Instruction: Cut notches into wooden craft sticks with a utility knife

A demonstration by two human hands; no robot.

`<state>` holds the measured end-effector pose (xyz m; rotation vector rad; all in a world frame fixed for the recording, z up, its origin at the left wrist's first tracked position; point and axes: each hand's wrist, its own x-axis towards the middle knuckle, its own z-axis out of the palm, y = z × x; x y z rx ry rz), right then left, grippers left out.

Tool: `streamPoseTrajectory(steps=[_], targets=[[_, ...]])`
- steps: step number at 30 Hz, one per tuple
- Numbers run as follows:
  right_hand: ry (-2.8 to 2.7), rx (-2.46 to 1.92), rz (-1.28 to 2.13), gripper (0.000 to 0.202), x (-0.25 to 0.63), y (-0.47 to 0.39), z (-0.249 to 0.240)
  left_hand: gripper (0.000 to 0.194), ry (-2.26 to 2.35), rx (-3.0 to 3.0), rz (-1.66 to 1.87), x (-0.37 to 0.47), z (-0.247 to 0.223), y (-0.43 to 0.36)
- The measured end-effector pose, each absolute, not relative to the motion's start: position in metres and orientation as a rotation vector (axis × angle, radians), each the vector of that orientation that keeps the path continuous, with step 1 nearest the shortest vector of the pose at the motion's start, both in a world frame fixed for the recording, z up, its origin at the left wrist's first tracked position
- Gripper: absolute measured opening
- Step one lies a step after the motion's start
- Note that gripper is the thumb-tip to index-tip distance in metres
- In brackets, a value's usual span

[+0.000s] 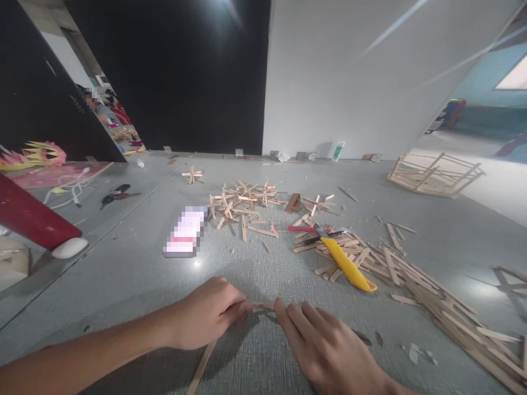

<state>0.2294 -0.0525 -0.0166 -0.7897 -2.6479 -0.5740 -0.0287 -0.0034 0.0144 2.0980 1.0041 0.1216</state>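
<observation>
Low in the head view, my left hand (214,312) is closed, pinching the left end of a short wooden stick piece (263,306). My right hand (325,340) presses its closed fingers on the right end of the same piece, just above the grey table (144,291). A longer wooden stick (201,367) slants under my left wrist. Ahead lies a pile of small joined stick pieces (242,200). A yellow-handled cutter (348,266) rests on loose sticks (395,266) to the right.
A phone (185,233), its screen blurred, lies left of the pile. Further left are a red cylinder (37,219) and a white cable (74,189). A stick frame (436,175) stands at the back right, a glue bottle (338,151) by the wall. A person (93,101) is far left.
</observation>
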Motion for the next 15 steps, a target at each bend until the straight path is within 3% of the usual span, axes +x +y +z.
streamPoseTrajectory(steps=[15], targets=[[-2.660, -0.819, -0.684, 0.038, 0.2221, -0.0564, -0.0167, 0.046, 1.017, 2.198, 0.113, -0.0252, 0.0153, -0.0085]])
